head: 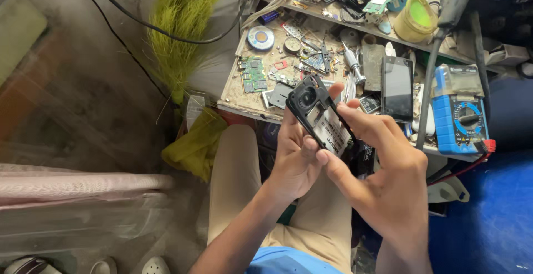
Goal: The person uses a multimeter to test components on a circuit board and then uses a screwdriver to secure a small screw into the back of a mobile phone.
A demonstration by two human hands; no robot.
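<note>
Left hand (294,157) and right hand (388,179) both grip opened phone frame (319,116); back cover off, internals exposed. Loose circuit board (253,74) on desk (236,99).

The small cluttered table (236,99) is crowded with a green circuit board (254,74), a black smartphone (397,88) and a blue multimeter (459,116). Open room lies only over the lap, left of the table edge, where a green broom (180,29) leans.

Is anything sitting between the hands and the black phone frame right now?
Nothing visible does. The left hand and the right hand both grip the black phone frame directly, fingers on its edges, above the person's lap and in front of the cluttered workbench.
</note>
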